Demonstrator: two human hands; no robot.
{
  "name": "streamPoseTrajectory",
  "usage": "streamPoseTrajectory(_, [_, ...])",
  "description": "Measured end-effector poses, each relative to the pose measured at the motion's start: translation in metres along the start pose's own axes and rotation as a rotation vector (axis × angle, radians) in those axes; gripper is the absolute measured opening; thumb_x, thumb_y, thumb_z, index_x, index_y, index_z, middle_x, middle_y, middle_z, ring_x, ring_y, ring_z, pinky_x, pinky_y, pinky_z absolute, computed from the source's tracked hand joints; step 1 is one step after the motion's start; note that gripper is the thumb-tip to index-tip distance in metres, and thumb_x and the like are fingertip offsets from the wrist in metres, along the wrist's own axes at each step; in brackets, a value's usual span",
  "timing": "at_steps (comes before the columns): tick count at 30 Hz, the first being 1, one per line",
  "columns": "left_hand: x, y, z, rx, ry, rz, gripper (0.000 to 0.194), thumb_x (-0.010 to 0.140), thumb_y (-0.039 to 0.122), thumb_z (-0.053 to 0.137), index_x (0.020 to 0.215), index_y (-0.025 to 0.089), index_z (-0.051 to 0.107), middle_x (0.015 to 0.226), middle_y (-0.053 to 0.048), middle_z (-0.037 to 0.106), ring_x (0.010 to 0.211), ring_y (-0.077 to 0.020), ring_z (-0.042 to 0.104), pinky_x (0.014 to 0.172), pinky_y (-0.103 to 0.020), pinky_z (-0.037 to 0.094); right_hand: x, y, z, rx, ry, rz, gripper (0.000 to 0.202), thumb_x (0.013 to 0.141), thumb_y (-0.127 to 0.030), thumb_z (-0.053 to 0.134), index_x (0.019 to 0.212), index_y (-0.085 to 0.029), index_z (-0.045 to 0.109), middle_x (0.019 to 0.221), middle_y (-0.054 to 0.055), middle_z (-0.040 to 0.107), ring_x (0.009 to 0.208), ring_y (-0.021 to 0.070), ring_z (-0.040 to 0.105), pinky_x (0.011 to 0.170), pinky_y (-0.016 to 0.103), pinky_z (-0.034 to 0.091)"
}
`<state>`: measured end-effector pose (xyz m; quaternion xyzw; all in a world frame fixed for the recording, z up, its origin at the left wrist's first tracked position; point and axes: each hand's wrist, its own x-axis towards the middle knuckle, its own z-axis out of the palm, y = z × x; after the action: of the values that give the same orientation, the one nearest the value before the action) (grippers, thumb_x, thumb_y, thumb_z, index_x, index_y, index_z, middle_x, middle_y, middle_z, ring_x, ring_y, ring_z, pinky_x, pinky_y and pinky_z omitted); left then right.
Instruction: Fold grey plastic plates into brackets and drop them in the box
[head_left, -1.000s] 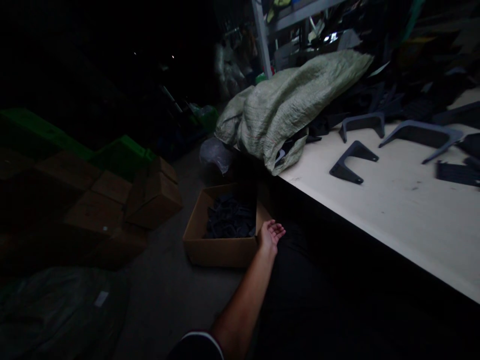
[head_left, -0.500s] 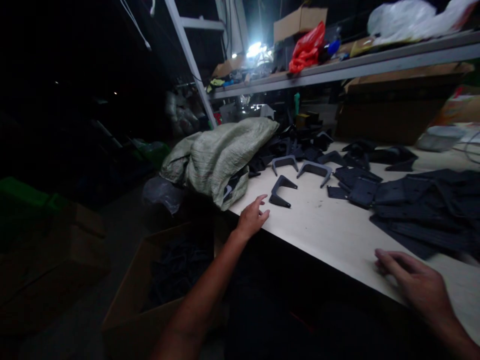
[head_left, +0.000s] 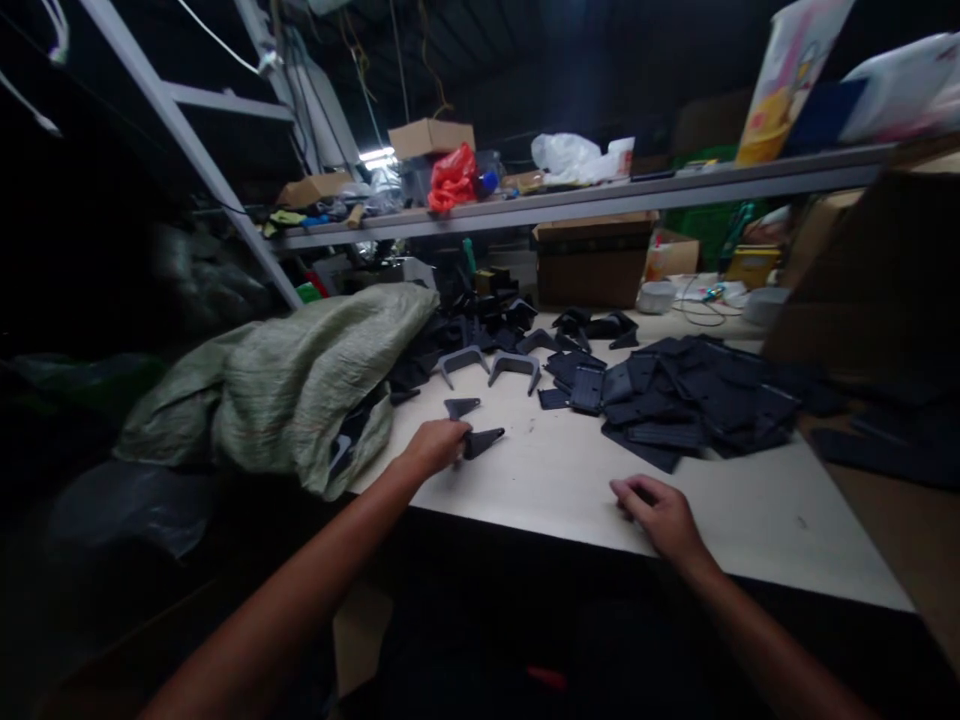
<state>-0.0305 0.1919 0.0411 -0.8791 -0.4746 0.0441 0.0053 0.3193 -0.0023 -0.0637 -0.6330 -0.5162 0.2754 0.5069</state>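
Note:
My left hand (head_left: 439, 446) is closed around the back of a dark U-shaped plastic bracket (head_left: 484, 441), whose two arms point right over the pale table. The hand hides part of the bracket. My right hand (head_left: 660, 512) is above the table near its front edge, fingers curled in and thumb close to the index finger; nothing shows between the fingertips. Two more U-shaped brackets, a left one (head_left: 463, 360) and a right one (head_left: 515, 368), stand beyond my left hand. A pile of flat black plastic plates (head_left: 690, 395) lies beyond my right hand.
A woven sack (head_left: 300, 375) slumps over the table's left end, black parts showing at its mouth. More black parts (head_left: 480, 322) are heaped behind. A loaded shelf (head_left: 570, 206) spans the back, with a cardboard box (head_left: 592, 265) under it. Tall cardboard (head_left: 847, 290) borders the right.
My left hand has moved onto the nearest bracket and closed on it, tilting it slightly. My right hand stays curled over the table. The view has swung to the right.

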Motion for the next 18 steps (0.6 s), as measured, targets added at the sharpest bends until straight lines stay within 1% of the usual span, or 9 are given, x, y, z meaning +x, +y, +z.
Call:
streamPoseTrajectory(2, [0.002,0.013,-0.007,0.024,-0.017,0.06,0.025,0.095,0.038,0.059,0.107,0.026,0.078,0.103,-0.011,0.079,0.099,-0.0303,0.073,0.084,-0.036,0.05,0.002,0.003,0.001,-0.01,0.005,-0.008,0.047,0.092,-0.063,0.066,0.075,-0.02,0.072,0.068,0.004,0.069,0.064,0.0201,0.063,0.063,0.03,0.05])
streamPoseTrajectory(5, [0.007,0.027,-0.018,0.046,-0.016,0.103,0.03,0.095,0.046,0.059,0.107,0.027,0.078,0.103,-0.012,0.079,0.099,-0.0315,0.072,0.083,-0.037,0.048,0.003,0.005,0.002,-0.034,0.007,-0.03,0.047,0.095,-0.062,0.063,0.076,-0.02,0.07,0.067,0.004,0.069,0.061,0.0194,0.063,0.06,0.029,0.05])
streamPoseTrajectory(8, [0.012,0.03,-0.026,0.057,-0.023,0.114,0.029,0.092,0.05,0.064,0.103,0.028,0.08,0.102,-0.011,0.078,0.1,-0.0316,0.072,0.083,-0.037,0.047,0.002,0.002,0.002,-0.088,0.016,-0.067,0.046,0.098,-0.059,0.059,0.076,-0.02,0.07,0.067,0.003,0.069,0.062,0.0196,0.065,0.06,0.028,0.052])
streamPoseTrajectory(11, [0.012,0.025,-0.031,0.058,-0.035,0.117,0.029,0.089,0.051,0.068,0.1,0.027,0.081,0.101,-0.012,0.078,0.099,-0.0324,0.071,0.081,-0.036,0.046,0.003,-0.002,-0.002,-0.182,0.031,-0.124,0.038,0.1,-0.052,0.058,0.085,-0.02,0.073,0.077,0.005,0.074,0.069,0.021,0.069,0.064,0.029,0.055])
streamPoseTrajectory(13, [0.007,0.018,-0.031,0.054,-0.049,0.12,0.028,0.088,0.051,0.069,0.099,0.028,0.081,0.101,-0.011,0.077,0.099,-0.0323,0.07,0.081,-0.036,0.046,0.008,-0.005,-0.009,-0.272,0.046,-0.172,0.031,0.099,-0.047,0.06,0.096,-0.021,0.075,0.087,0.006,0.076,0.075,0.0221,0.071,0.071,0.032,0.057])
streamPoseTrajectory(15, [0.001,0.009,-0.03,0.046,-0.063,0.116,0.026,0.087,0.049,0.07,0.098,0.028,0.081,0.101,-0.011,0.076,0.099,-0.0321,0.07,0.081,-0.036,0.046,0.019,-0.007,-0.022,-0.381,0.071,-0.223,0.028,0.097,-0.042,0.061,0.109,-0.021,0.075,0.102,0.008,0.076,0.088,0.0248,0.072,0.083,0.036,0.058])
streamPoseTrajectory(16, [-0.003,0.004,-0.029,0.042,-0.068,0.108,0.025,0.086,0.047,0.071,0.097,0.028,0.081,0.102,-0.011,0.076,0.1,-0.0321,0.07,0.082,-0.036,0.046,0.026,-0.007,-0.03,-0.439,0.089,-0.245,0.03,0.095,-0.039,0.061,0.115,-0.021,0.074,0.111,0.011,0.075,0.099,0.027,0.071,0.092,0.039,0.057])
streamPoseTrajectory(18, [-0.011,-0.006,-0.025,0.025,-0.074,0.083,0.022,0.083,0.042,0.072,0.097,0.027,0.08,0.103,-0.011,0.075,0.1,-0.0326,0.069,0.083,-0.036,0.047,0.045,-0.006,-0.047,-0.558,0.136,-0.276,0.04,0.094,-0.034,0.06,0.129,-0.017,0.07,0.131,0.016,0.069,0.122,0.0327,0.063,0.11,0.047,0.048])
